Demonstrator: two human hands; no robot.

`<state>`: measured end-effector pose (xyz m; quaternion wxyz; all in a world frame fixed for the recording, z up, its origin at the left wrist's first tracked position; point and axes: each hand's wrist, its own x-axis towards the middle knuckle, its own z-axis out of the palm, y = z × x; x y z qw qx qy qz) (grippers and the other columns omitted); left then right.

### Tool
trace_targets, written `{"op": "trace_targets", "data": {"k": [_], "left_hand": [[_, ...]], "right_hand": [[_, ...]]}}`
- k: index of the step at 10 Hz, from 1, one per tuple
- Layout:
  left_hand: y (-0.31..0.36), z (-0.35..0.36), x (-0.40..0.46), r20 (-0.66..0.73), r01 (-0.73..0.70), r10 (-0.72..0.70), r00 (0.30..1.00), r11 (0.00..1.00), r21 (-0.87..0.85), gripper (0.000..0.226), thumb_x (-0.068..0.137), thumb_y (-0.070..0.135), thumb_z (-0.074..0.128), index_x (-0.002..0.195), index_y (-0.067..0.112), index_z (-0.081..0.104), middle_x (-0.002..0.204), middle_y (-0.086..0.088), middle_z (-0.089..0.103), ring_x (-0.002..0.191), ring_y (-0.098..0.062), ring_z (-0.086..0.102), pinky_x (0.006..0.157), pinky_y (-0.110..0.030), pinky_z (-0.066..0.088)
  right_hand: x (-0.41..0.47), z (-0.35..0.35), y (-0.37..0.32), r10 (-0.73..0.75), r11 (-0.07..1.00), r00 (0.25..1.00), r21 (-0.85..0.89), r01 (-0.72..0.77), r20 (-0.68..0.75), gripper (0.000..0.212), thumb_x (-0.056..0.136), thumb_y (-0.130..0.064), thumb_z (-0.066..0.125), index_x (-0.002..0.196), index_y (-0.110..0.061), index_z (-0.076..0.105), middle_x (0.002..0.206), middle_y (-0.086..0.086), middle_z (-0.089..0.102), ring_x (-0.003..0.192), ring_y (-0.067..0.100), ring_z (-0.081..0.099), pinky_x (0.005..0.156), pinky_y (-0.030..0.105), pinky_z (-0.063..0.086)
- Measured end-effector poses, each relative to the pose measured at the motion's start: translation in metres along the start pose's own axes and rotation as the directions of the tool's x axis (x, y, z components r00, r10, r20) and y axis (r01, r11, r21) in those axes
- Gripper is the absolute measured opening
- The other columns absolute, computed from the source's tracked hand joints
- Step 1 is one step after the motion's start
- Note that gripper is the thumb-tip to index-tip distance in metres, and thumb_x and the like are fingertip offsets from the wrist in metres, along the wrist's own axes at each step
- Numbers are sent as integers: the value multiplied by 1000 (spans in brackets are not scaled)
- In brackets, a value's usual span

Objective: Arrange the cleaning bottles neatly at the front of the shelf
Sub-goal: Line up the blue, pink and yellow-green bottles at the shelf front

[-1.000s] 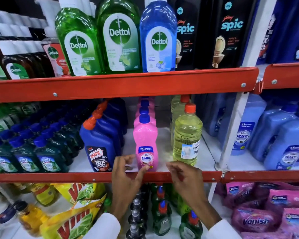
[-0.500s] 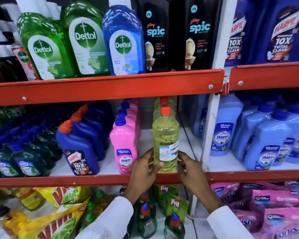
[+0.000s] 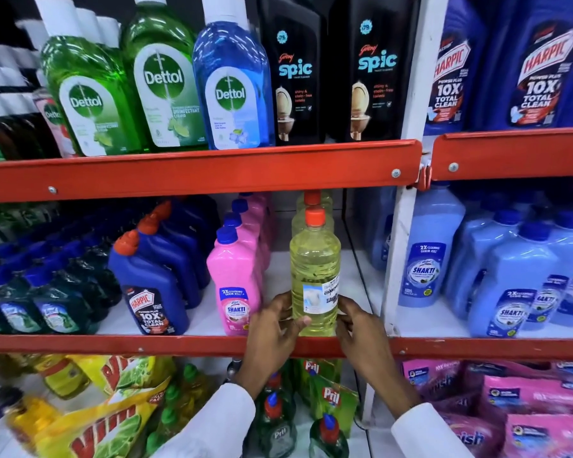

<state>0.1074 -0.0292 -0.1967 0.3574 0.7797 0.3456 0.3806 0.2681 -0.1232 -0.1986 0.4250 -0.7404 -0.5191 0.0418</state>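
Yellow bottle [image 3: 315, 269]: stood upright at the shelf's [image 3: 179, 345] front edge, just right of the pink bottle [image 3: 234, 279].
Left hand [image 3: 275, 328]: gripped the yellow bottle's lower left side.
Right hand [image 3: 361, 328]: fingers pressed against its lower right side.

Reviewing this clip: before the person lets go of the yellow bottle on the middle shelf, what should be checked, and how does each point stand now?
1. Both hands on the yellow bottle: ok; left hand and right hand grip its lower sides.
2. Bottle upright: ok.
3. Bottle at the red shelf edge: ok, level with the pink Shakti bottle.
4. Label facing forward: not ok; it is turned partly right.
5. Base flat on the shelf: cannot tell, fingers cover it.
6. Gap to the pink Shakti bottle: ok, apart.
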Motion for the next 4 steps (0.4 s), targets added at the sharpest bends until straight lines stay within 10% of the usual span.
{"op": "trace_targets", "data": {"k": [3,4], "left_hand": [[6,-4,-2,61,20,-22,998,999,37,58,87,47,71,139,26,54,130,7,72,117,-6,68,100,-42,59],[25,-13,-8,-7,-50,52,999,984,172,70,90,41,71,150,17,44,144,-1,63,125,-18,64,106,-38,54]], "right_hand": [[-3,-2,-6,18,1000,999,24,-17,-45,49,88,-2,60,134,-18,59,118,2,75,100,21,73,91,38,58],[-21,-27,-16,111,985,958,161,-70,-264,46,83,5,67,118,-25,69,105,-6,78,86,-2,72,76,16,58]]}}
